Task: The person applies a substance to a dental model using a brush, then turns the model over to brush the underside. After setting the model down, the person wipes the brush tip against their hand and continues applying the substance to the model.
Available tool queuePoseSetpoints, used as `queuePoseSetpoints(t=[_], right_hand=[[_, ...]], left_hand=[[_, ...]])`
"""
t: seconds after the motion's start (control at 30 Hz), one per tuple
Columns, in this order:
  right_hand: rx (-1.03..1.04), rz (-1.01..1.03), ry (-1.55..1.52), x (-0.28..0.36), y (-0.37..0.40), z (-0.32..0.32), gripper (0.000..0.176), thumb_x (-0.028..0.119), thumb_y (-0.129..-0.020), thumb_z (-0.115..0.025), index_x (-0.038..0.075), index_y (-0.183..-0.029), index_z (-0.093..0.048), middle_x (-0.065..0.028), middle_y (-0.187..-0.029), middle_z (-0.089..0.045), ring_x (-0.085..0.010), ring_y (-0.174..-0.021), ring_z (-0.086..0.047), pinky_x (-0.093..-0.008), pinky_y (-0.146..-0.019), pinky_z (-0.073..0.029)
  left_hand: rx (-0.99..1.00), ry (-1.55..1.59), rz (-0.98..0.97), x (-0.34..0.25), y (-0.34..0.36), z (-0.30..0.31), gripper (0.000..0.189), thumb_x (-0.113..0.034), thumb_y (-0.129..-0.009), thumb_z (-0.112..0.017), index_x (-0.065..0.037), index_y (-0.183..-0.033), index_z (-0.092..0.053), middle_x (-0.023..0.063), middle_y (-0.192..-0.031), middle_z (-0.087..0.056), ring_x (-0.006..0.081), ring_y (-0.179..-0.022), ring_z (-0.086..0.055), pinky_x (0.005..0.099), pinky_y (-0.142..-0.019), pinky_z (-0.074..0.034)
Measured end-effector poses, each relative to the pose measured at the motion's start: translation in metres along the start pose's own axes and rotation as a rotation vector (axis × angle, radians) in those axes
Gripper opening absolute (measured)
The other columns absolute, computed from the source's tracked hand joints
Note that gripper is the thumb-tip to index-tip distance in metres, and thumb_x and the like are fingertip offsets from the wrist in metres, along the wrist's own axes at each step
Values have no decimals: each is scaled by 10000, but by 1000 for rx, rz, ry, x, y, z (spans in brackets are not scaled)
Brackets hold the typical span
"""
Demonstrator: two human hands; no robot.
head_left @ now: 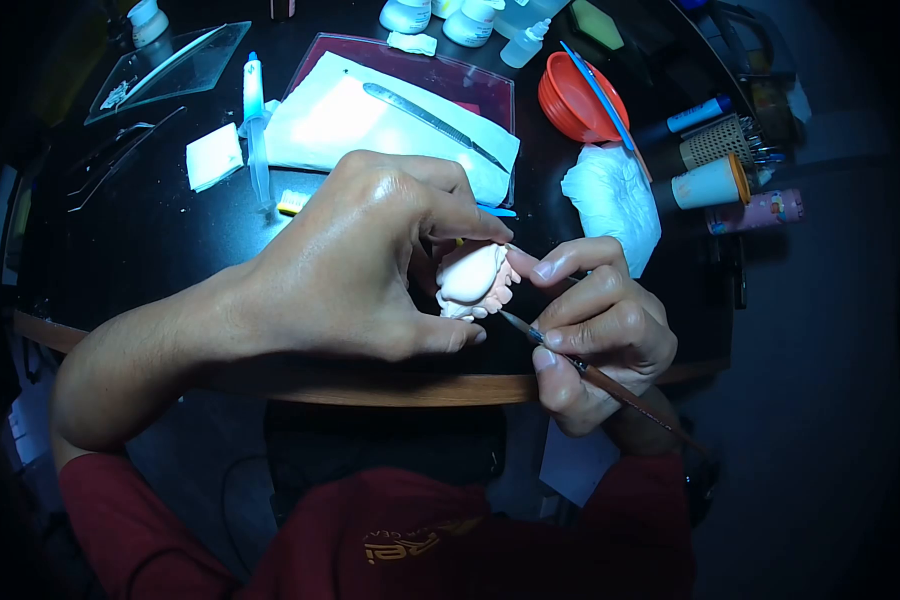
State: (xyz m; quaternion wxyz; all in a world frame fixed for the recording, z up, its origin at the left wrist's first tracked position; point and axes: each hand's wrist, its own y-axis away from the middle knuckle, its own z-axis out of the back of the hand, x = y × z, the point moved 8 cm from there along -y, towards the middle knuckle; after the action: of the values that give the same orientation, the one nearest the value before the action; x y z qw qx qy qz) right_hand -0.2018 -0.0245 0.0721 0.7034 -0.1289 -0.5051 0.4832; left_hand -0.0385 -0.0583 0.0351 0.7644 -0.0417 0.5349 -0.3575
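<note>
Between the thumb and fingers of my left hand (370, 260) is a pale dental model (473, 275), held above the table's front edge. A row of teeth shows along its right and lower side. My right hand (610, 335) pinches a thin paintbrush (615, 385) with a brown handle and dark ferrule. The brush tip is at the teeth on the model's lower right; whether it touches cannot be made out. One finger of my right hand reaches close to the model's upper right edge. The left fingers partly hide the model's far side.
Behind my hands, a scalpel (435, 125) lies on a folded white cloth (320, 115). A syringe (257, 140), tweezers (125, 160) and a glass slab (170, 75) are at the left. To the right are a red bowl (580, 97), crumpled tissue (615, 205) and an orange-rimmed cup (708, 183).
</note>
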Motion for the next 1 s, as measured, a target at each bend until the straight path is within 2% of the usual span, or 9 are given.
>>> queuePoseSetpoints(t=[0.57,1.0], right_hand=[[-30,-10,-69,-3,3,2,200,-67,-651,-666,29,-816,-607,-102,-776,-640,-336,-916,-701,-445,-849,-630],[-10,18,20,-1,3,-1,190,-57,-669,-691,37,-815,-613,-84,-769,-639,-333,-906,-722,-408,-784,-611]], left_hand=[[11,-1,-13,-1,-1,0,558,-174,-635,-962,14,-1133,-794,104,-913,-717,179,-803,-713,293,-657,-566],[-2,15,-16,-2,-2,0,508,-120,-679,-935,20,-1145,-789,104,-936,-713,163,-788,-728,270,-649,-613]])
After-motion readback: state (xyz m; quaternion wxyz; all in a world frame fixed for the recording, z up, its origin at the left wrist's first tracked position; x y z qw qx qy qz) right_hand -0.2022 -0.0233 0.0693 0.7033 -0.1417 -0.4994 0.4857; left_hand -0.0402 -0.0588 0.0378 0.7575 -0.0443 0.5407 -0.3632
